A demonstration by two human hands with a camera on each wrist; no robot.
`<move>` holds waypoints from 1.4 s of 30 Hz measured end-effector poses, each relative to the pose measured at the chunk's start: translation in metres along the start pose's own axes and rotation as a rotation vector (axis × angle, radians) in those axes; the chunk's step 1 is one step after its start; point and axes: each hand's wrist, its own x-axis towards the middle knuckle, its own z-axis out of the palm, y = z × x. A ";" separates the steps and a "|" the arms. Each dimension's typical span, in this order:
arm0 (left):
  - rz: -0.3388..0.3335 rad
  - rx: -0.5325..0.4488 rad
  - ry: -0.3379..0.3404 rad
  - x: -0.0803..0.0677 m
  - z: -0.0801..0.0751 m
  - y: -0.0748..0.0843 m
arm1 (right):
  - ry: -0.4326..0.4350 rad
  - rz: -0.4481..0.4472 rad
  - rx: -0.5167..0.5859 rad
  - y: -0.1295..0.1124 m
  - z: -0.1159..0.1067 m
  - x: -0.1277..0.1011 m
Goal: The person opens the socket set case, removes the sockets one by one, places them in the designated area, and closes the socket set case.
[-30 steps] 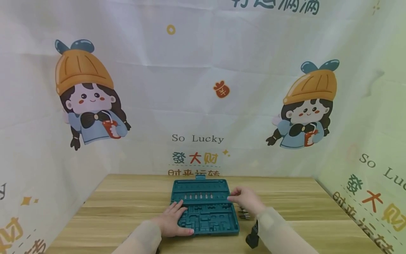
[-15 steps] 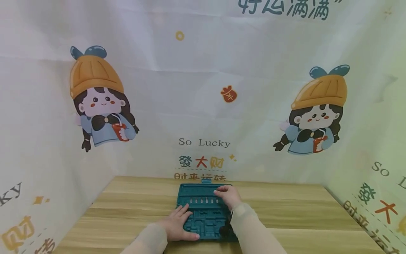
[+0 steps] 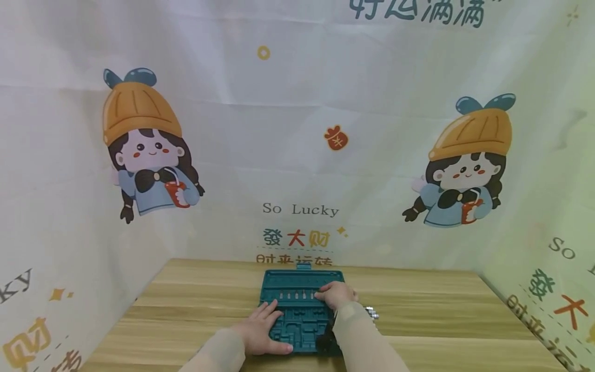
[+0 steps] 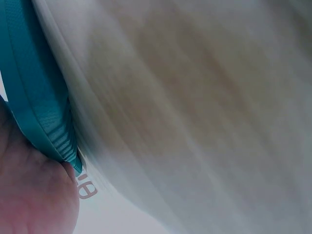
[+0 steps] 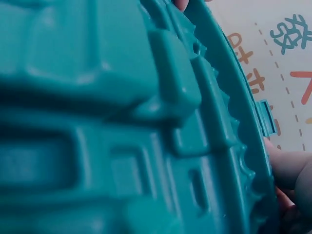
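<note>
A teal plastic tool case [image 3: 304,333] lies open on the table, its lid [image 3: 297,279] at the far side. Small metal bits [image 3: 296,296] stand in a row in the lid. My left hand [image 3: 261,328] rests on the left edge of the case with fingers spread. In the left wrist view, my left hand [image 4: 36,195] lies against the teal case wall [image 4: 44,92]. The thumb and finger of my right hand [image 3: 337,296] pinch at the right end of the row; the bit there is hidden by them. Moulded recesses [image 5: 131,170] fill the right wrist view.
Shiny metal pieces [image 3: 372,312] lie on the wooden table [image 3: 432,310] right of the case, partly behind my right sleeve [image 3: 364,336]. A latch [image 3: 303,266] sticks out from the lid's far edge. A printed cloth [image 3: 223,155] hangs behind the table.
My right hand has moved left from beside the case to the lid, then lowered to the row's right end. My left hand stays on the case. The head view has shifted slightly.
</note>
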 end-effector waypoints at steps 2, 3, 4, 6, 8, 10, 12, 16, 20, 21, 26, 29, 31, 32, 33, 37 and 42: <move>0.001 0.007 0.002 0.001 0.000 0.001 | -0.014 0.019 0.009 0.000 -0.002 0.001; 0.001 0.010 0.002 0.001 0.000 0.001 | -0.018 0.026 0.016 0.000 -0.003 0.001; 0.000 0.012 0.003 0.001 0.000 0.001 | -0.023 0.031 0.020 -0.001 -0.004 0.001; 0.000 0.014 0.007 0.003 0.000 0.000 | -0.034 0.042 0.041 -0.001 -0.005 0.001; -0.003 0.007 0.004 0.005 0.001 -0.001 | -0.043 0.054 0.068 -0.002 -0.007 0.001; -0.004 -0.001 0.006 0.007 0.002 -0.003 | -0.059 0.055 0.074 -0.004 -0.010 -0.001; -0.006 -0.007 0.009 0.009 0.004 -0.005 | -0.072 0.064 0.082 -0.005 -0.012 -0.003; -0.003 -0.012 0.015 0.011 0.007 -0.008 | -0.090 0.071 0.044 -0.007 -0.015 -0.006; 0.003 -0.011 0.015 0.010 0.007 -0.007 | -0.091 0.081 0.037 -0.006 -0.014 -0.003; 0.006 -0.009 0.016 0.010 0.006 -0.007 | -0.092 0.082 0.042 -0.006 -0.013 -0.002; 0.011 0.001 0.018 0.007 0.004 -0.004 | -0.075 0.094 0.095 -0.003 -0.009 0.005; 0.010 0.004 0.018 0.006 0.004 -0.004 | -0.057 0.106 0.108 -0.001 -0.007 0.007; 0.009 0.002 0.015 0.006 0.004 -0.003 | -0.046 0.114 0.123 0.000 -0.006 0.008; 0.009 0.001 0.014 0.005 0.004 -0.003 | -0.044 0.115 0.136 0.001 -0.005 0.008; 0.006 -0.001 0.014 0.005 0.004 -0.003 | -0.043 0.115 0.147 0.001 -0.005 0.008; 0.000 0.002 0.012 0.005 0.003 -0.003 | -0.044 0.118 0.184 0.003 -0.004 0.009; 0.007 0.005 0.013 0.007 0.004 -0.004 | -0.034 0.100 0.117 0.005 -0.005 0.008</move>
